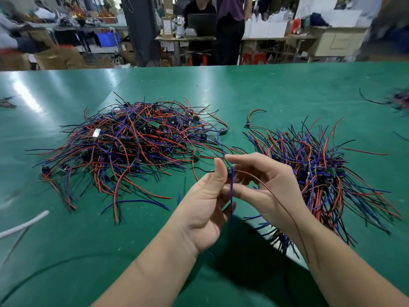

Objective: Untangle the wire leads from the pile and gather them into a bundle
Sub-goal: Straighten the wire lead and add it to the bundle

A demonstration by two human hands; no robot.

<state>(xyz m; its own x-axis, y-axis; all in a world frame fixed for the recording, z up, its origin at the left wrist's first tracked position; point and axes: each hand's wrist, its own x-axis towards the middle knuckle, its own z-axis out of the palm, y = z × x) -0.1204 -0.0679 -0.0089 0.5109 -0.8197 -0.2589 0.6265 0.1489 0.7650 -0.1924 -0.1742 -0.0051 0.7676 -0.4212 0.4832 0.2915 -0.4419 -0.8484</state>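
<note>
A tangled pile of red, blue and black wire leads (135, 145) with small green boards lies on the green table at the left. A gathered bundle of the same leads (318, 176) fans out at the right. Between them, above the table, my left hand (205, 207) and my right hand (263, 185) both pinch one wire lead (230, 171) by its small dark board. Its blue wire hangs straight down between my hands. Its red wire trails down over my right forearm. A black wire runs from it toward the pile.
The green table (243, 89) stretches far ahead. A white cable (22, 226) lies at the left edge. More leads (398, 100) sit at the far right. One loose lead (254, 118) lies behind the bundle. People stand at benches beyond the table.
</note>
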